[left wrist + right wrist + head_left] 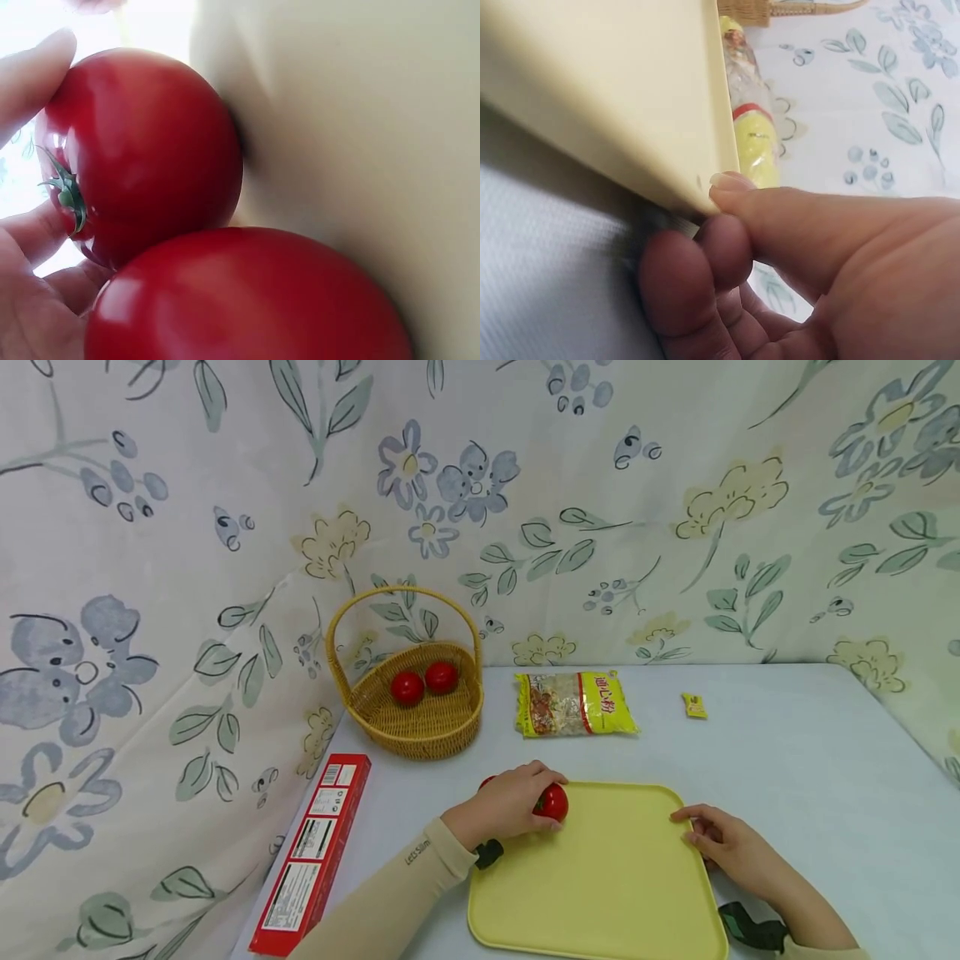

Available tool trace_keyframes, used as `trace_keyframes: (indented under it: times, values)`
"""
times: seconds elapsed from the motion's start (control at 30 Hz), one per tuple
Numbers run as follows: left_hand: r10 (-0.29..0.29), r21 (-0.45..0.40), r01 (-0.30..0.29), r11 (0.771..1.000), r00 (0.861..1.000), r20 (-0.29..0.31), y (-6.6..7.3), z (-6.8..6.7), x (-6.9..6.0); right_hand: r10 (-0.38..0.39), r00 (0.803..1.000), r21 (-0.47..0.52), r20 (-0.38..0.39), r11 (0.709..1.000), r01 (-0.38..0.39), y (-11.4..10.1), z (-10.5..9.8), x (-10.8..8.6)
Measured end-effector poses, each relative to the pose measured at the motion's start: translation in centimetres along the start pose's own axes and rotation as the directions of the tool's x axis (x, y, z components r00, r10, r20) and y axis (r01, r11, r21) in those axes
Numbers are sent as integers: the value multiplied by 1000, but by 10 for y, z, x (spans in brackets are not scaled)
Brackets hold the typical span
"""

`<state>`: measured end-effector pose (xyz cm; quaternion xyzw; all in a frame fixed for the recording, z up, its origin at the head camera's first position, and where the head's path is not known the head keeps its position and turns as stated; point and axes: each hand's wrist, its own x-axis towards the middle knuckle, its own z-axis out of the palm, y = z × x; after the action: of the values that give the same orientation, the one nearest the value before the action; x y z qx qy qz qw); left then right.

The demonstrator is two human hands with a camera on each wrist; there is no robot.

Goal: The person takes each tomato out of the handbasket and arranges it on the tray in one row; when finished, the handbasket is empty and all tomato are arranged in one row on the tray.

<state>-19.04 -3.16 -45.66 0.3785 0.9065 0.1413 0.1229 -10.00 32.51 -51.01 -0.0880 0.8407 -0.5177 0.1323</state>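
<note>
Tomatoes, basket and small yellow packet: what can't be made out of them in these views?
- Head view: leftmost tomato on the tray, almost wholly hidden by the left hand.
- Left wrist view: lower tomato, cut off by the bottom edge.
- Right wrist view: basket, cut off by the top edge.
- Head view: print on the small yellow packet, too small to read.

White fabric backdrop [570, 585] printed with blue flowers [407, 464], green leaves [251, 680], yellow blooms [731, 502]; pale table surface [810, 760] set against it, cloth hanging along the left side; soft light
</note>
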Motion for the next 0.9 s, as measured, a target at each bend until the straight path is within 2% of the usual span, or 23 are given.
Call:
trace_keyframes:
  times: [0.3, 0.43, 0.53, 0.67, 0.77, 0.9]
  values:
    - [33, 87, -31, 996, 999, -15, -1, -2, -1, 3, 1000, 10, 1, 1000, -3, -1, -1, 2]
    - [14, 85, -10, 996, 999, -42, -2, -9, -3, -4, 1000, 11, -5, 1000, 4, -2, 0, 3]
    - [-13, 43, 18, 999, 995, -103, -3, -26, -7, -15, 1000, -1, -12, 1000, 14, -2, 1, 3]
    - [-49, -43, 41, 998, 979, -196, -7, -60, -13, -21, 1000, -15, -12, 1000, 21, 1, 1, 1]
    - [-78, -77, 61, 995, 965, -251, -17, -83, -16, -25, 1000, -13, -6, 1000, 25, 3, 0, 0]
    - [-122, -79, 102, 992, 941, -316, -36, -110, -17, -33, 999, -1, -3, 999, 33, 4, 0, 0]
